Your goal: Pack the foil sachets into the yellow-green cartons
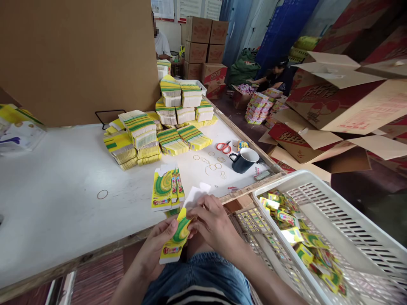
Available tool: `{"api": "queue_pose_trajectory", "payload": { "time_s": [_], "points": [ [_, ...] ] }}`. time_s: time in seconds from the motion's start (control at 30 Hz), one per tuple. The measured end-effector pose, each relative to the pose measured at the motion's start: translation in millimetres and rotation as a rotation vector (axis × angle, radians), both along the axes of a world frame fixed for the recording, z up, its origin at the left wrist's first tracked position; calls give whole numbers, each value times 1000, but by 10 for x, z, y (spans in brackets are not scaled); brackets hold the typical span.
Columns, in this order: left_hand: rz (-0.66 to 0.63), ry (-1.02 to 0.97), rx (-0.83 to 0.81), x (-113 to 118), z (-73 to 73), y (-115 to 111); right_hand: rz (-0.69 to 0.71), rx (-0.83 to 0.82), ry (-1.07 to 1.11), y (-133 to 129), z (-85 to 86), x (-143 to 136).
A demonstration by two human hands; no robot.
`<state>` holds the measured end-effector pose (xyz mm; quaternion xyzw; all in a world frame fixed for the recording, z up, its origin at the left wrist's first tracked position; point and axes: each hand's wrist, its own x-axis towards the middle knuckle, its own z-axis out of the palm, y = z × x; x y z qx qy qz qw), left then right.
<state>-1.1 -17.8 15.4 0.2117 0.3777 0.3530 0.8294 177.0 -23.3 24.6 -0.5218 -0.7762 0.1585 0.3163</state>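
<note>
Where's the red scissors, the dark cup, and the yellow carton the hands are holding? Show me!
Red scissors (224,146): head view, on the handles.
Dark cup (242,164): head view, on its outer side.
Held yellow carton (181,232): head view, on its printed front.

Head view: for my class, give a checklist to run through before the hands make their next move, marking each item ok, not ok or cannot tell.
1. Carton steadied: ok, left hand and right hand are both on it.
2. Carton's upper end closed: not ok, white flaps stick out past the right hand's fingers.
3. Carton's inside checked: cannot tell, its interior is hidden.
4. Scissors away from the hands: ok, they lie farther back on the table.
5. Mug upright: ok, it stands near the table's right edge.
6. Basket open at the top: ok, packs show inside.
</note>
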Motion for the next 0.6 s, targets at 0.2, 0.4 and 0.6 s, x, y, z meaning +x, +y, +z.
{"api": "queue_pose_trajectory", "payload": {
  "time_s": [0.2,0.4,0.6],
  "points": [
    [206,111,-5,93,1,9,-179,-7,298,-86,-121,-41],
    [254,207,184,206,-63,-18,-209,-210,658,-147,-206,-214],
    [281,444,397,167,10,-29,-244,-289,728,-128,-188,-94]
  ]
}}
